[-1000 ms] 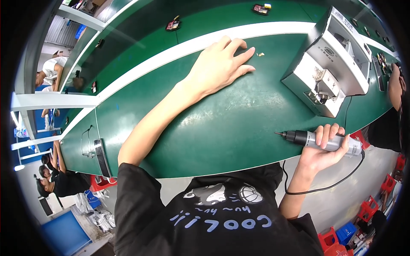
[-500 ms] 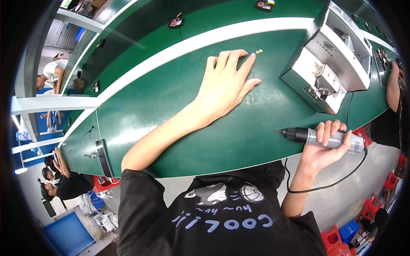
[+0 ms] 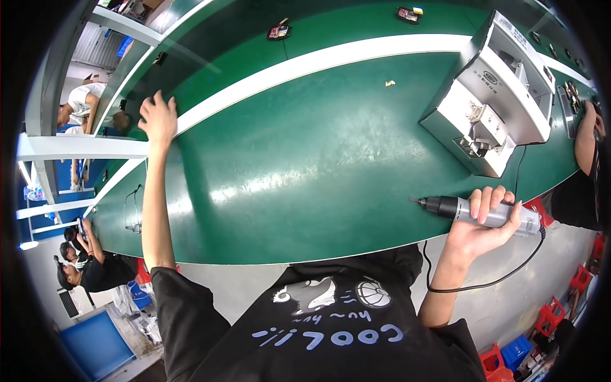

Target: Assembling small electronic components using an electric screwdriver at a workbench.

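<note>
My right hand (image 3: 478, 232) is wrapped round a grey and black electric screwdriver (image 3: 440, 206), held over the table's near edge at the right. Its thin bit points left, and a black cord loops from its back end. My left hand (image 3: 159, 120) reaches out at the far left, over the white rail along the green belt. Its fingers are spread, with nothing seen in them. Between the two hands lies the bare green tabletop (image 3: 299, 172). A few small brass-coloured pieces (image 3: 390, 83) lie near its far side.
A grey-white screw feeder (image 3: 439, 118) stands at the right. Beyond the white rail (image 3: 331, 56), small black-and-red parts (image 3: 279, 30) sit on the green belt. Wire-framed glasses (image 3: 132, 213) lie at the left. Another person's hand (image 3: 589, 127) is at the far right. White frame posts (image 3: 83, 148) rise at the left.
My left hand has swung from the table's middle to the far left, over the rail, its fingers spread. My right hand keeps the screwdriver in nearly the same place.
</note>
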A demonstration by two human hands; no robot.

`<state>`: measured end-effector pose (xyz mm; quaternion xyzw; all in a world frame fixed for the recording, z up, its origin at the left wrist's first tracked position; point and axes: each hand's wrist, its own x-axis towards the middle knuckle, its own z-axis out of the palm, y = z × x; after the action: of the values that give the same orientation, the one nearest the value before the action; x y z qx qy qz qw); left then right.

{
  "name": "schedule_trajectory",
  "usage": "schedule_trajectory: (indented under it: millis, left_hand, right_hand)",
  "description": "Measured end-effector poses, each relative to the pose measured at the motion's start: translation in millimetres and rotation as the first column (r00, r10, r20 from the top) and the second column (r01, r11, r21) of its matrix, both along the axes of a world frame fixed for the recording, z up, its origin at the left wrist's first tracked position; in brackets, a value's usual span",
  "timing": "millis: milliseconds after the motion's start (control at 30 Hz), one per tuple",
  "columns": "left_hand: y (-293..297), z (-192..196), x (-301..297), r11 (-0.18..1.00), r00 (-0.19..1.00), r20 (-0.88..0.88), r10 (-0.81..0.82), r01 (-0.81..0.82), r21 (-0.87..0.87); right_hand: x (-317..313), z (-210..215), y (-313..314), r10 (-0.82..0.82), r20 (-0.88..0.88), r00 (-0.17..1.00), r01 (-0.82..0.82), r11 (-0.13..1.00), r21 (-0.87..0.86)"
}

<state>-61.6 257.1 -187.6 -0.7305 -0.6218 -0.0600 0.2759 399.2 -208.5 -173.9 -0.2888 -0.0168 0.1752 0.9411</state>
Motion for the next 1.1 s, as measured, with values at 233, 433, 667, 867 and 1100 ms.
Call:
schedule_trajectory:
  millis: [233,433,667,867,1100]
  left_hand:
    - [63,-23,-108,0.978,0.973,0.210,0.096,-0.053,-0.202]
    - [62,-14,-111,0.994,0.985,0.172,0.021,-0.002,-0.113]
    - [48,-22,-103,0.972,0.723,0.673,-0.156,0.234,-0.026]
    - [13,-10,-64,0.980,0.702,0.696,-0.150,0.197,0.013]
    - [-127,8,94,0.778,0.432,0.808,-0.401,0.626,0.052]
  right_hand:
    - [25,90,16,0.175,0.617,0.767,-0.232,0.973,0.012]
    - [67,137,54,0.261,0.834,0.486,-0.360,0.929,-0.082]
    - [60,138,76,0.403,0.745,0.532,-0.230,0.915,-0.331]
    - [52,138,83,0.435,0.722,0.538,-0.207,0.898,-0.388]
    - [40,140,83,0.392,0.741,0.546,-0.120,0.912,-0.393]
